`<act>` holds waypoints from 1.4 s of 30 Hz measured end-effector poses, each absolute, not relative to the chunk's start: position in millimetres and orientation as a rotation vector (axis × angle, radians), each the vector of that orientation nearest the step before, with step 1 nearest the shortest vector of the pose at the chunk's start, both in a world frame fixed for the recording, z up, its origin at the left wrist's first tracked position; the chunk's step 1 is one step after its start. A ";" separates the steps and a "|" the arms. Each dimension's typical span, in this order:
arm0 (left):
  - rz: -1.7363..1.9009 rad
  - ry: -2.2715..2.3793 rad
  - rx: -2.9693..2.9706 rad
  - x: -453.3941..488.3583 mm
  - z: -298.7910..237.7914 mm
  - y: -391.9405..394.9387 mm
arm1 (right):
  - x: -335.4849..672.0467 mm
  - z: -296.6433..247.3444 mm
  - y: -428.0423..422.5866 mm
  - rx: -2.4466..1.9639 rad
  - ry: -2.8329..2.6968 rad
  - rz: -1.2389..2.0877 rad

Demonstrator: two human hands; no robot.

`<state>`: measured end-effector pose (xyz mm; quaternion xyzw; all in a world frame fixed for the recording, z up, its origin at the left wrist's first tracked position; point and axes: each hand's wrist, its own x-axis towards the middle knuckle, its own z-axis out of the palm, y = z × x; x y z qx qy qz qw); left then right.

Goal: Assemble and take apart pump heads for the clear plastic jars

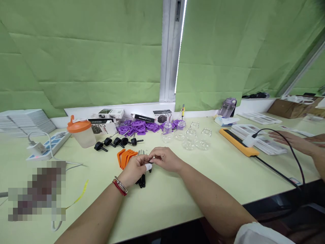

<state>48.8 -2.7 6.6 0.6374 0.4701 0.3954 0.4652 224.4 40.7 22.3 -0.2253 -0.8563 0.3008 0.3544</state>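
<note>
My left hand (135,170) and my right hand (166,159) meet over the middle of the table, fingers pinched together. Between the fingertips is a small black part (150,161), mostly covered, so its kind does not show. White wrapping is on my left thumb. Under and just beyond my hands lie several thin tools with black handles (141,182) and metal shafts. Beside my left hand is a row of orange angled plastic pieces (126,157). Behind these lie several black round-headed parts with short handles (117,141).
Purple plastic pieces (138,127) are heaped at the back near cup holder boxes (162,117). Clear glass vessels (189,139) stand right of them. An orange-lidded container (80,130) and power strip (54,144) are left. A yellow power strip (237,142) and another person's hand (291,142) are right.
</note>
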 end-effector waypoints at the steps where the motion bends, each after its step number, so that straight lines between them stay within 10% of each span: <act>1: 0.970 1.155 1.562 49.1 6.9 -2.9 | 224.5 22.1 41.3 -0.567 -2.225 0.765; 42: 1.254 1.481 1.410 31.0 7.2 8.5 | 212.9 4.6 37.3 -1.042 -2.487 0.709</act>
